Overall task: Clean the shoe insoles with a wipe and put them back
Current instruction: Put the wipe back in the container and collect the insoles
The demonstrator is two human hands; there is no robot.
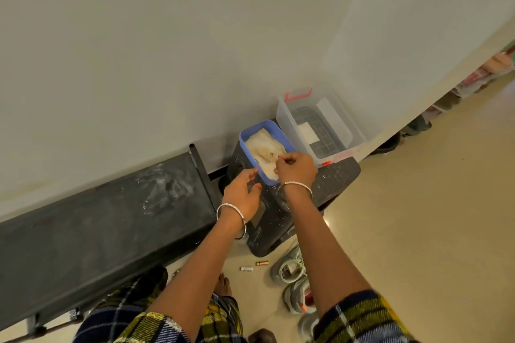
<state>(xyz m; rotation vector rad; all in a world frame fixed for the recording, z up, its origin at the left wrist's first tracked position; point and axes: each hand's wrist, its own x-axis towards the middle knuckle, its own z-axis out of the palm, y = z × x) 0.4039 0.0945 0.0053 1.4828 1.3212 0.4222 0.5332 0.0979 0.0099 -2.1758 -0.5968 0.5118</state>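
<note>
Right hand point(295, 170) pinches a wipe point(262, 151) inside the blue box point(244, 145). Left hand point(241, 195) lies open just left of the pinch. Unbraced, the box may lift with the wipe.

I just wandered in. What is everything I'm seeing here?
blue tub: one, blue, on the stool
wipes: a bunch, off-white, inside the blue tub
clear box: one, see-through with red clips, on the stool beside the tub
stool: one, black, by the wall
bench: one, black, scuffed, left of the stool
shoes: at least two, grey, on the floor near the stool
batteries: two, white and copper, on the floor by the shoes
bangles: two, silver, one on each wrist
sleeves: two, yellow and dark plaid, bottom edge
left hand: one, beside the tub, fingers relaxed
right hand: one, pinches the wipes in the tub
</note>
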